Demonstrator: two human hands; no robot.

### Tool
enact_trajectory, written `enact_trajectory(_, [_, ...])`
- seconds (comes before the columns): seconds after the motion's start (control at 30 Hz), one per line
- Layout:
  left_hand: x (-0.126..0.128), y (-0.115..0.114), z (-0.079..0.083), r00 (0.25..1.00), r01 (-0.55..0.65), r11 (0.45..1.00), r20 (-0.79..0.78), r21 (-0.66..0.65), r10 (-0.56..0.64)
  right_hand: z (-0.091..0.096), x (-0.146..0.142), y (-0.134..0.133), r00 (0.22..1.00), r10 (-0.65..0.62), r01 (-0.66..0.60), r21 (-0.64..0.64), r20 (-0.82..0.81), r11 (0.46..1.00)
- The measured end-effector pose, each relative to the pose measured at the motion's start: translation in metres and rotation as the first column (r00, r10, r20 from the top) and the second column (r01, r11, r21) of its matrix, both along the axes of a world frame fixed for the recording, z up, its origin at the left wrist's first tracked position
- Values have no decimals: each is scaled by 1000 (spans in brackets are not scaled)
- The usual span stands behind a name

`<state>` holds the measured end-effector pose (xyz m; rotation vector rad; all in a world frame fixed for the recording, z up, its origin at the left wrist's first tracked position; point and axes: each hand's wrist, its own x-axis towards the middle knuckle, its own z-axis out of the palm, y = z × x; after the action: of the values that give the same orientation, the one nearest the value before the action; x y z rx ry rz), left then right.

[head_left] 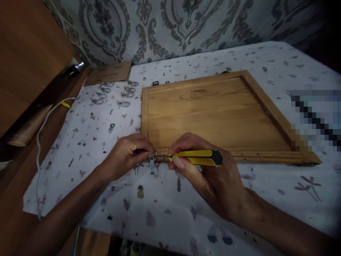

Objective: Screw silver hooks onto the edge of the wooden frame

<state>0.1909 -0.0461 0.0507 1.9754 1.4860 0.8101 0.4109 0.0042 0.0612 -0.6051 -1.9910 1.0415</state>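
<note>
A wooden panel door [213,113] lies flat on a patterned white sheet [165,206]. My right hand [207,174] is closed round a yellow-and-black screwdriver [198,157], whose tip points left at the panel's near left corner. My left hand [128,154] pinches a small metal fitting [152,164] against that corner, right at the screwdriver's tip. The fitting hangs just below the panel's edge.
Several metal hinges [117,94] lie scattered on the sheet at the back left, near a cardboard piece [110,73]. A white cable [44,124] runs along the left side by a wooden board [23,60]. A patterned wall stands behind. A blurred patch sits at the right.
</note>
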Motion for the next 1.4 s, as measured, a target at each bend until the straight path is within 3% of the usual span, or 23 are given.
enact_trajectory(0.23, [-4, -1, -1, 999, 44, 995, -36, 87, -40, -2, 1, 0, 1000, 4, -3, 41, -25, 999])
enact_trajectory(0.5, [-8, -8, 6, 998, 8, 998, -62, 57, -4, -2, 2, 1, 1000, 19, -18, 72, -15, 997])
enact_trajectory(0.67, [-5, -9, 3, 989, 73, 983, -139, 168, -50, -5, 2, 1, 1000, 3, -3, 103, -4, 995])
enact_trajectory(1.4, [-5, -9, -3, 957, 170, 941, -278, 291, -87, -1, 3, 0, 1000, 12, -12, 54, -7, 998])
